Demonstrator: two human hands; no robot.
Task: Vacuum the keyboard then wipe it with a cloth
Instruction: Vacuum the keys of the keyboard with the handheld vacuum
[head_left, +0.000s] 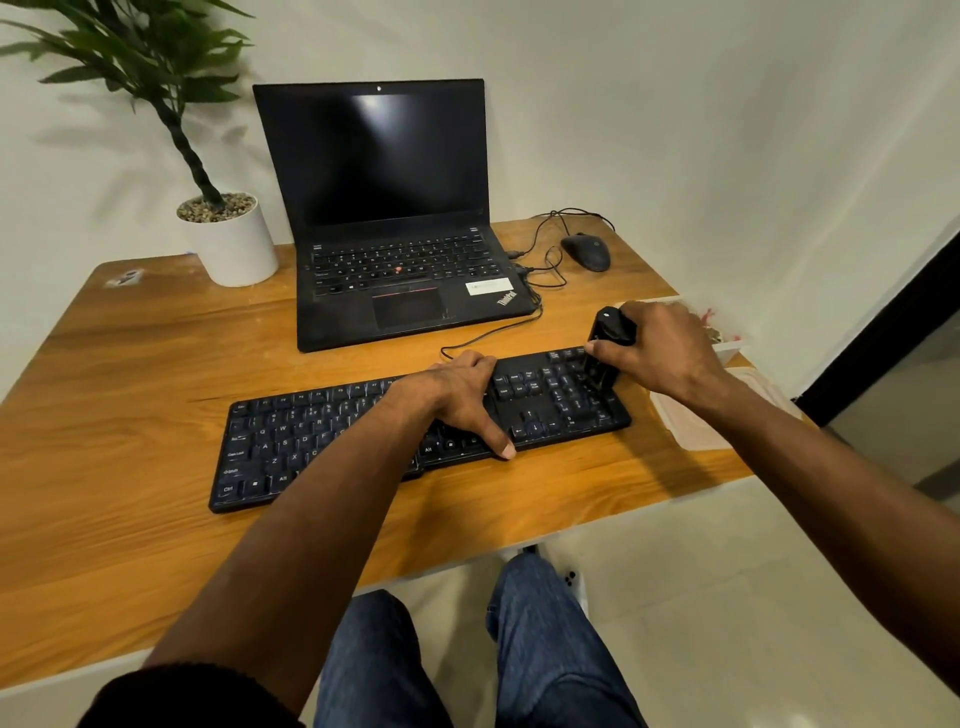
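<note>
black full-size keyboard (322, 441) lies on the wooden worktop (130, 364); left hand (457, 395) presses it, fingers fairly straight; right hand (660, 348) grips a small black handheld vacuum (608, 348) upright on the number pad.

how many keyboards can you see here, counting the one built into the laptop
2. The black keyboard lies at the table's near edge under the left hand, and the right hand holds the vacuum on its right end. The other is built into the laptop behind it.
</note>
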